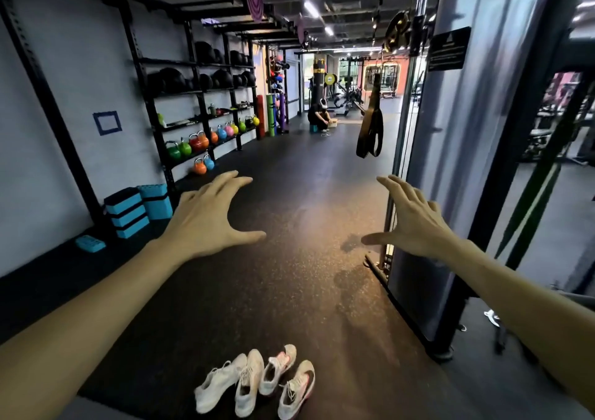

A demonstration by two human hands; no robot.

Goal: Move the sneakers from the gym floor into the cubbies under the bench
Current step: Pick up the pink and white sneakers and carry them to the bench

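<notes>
Several white sneakers lie side by side on the dark rubber gym floor at the bottom centre, toes pointing away: one plain pair (231,382) on the left and a pair with pink trim (288,384) on the right. My left hand (207,218) and my right hand (413,223) are stretched out in front of me, well above and beyond the shoes, fingers spread and holding nothing. No bench or cubbies are in view.
A tall grey cable machine (450,162) stands close on the right, with black straps (370,130) hanging from it. A rack of kettlebells and balls (199,114) lines the left wall, with blue step blocks (135,208) beside it. A person (317,117) crouches far down the aisle.
</notes>
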